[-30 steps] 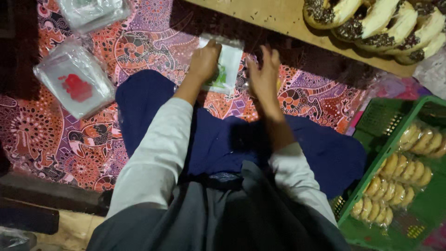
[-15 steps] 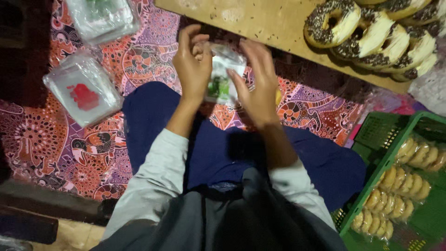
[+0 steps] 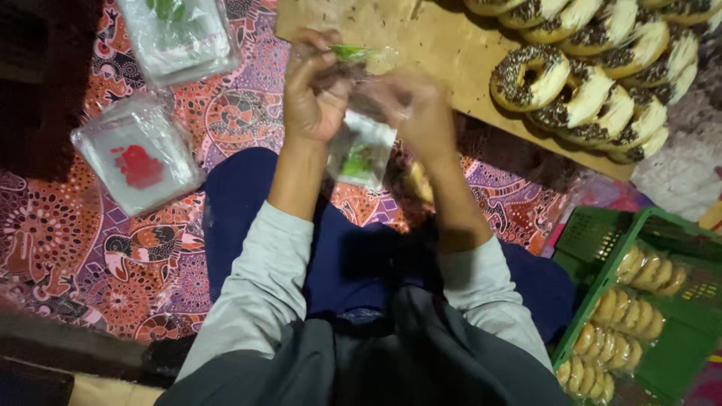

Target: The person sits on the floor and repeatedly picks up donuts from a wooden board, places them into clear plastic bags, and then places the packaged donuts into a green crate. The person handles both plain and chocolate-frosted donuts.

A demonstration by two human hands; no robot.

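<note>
Above patterned red batik cloth, left hand and right hand fingers pinching clear green-printed plastic bag, contents unclear; right of fingers, green plastic crate holding bagged doughnuts.

I see a small clear plastic bag with a green printed patch, held up between my left hand and my right hand, both gripping it above my lap. On the patterned cloth to the left lies a stack of clear bags with a red printed patch, flat and roughly square. Above it, at the top edge, lies another stack of clear bags with green print. In the green crate at the lower right sit clear-wrapped packs of doughnuts, in rows, pale golden through the wrap.
</note>
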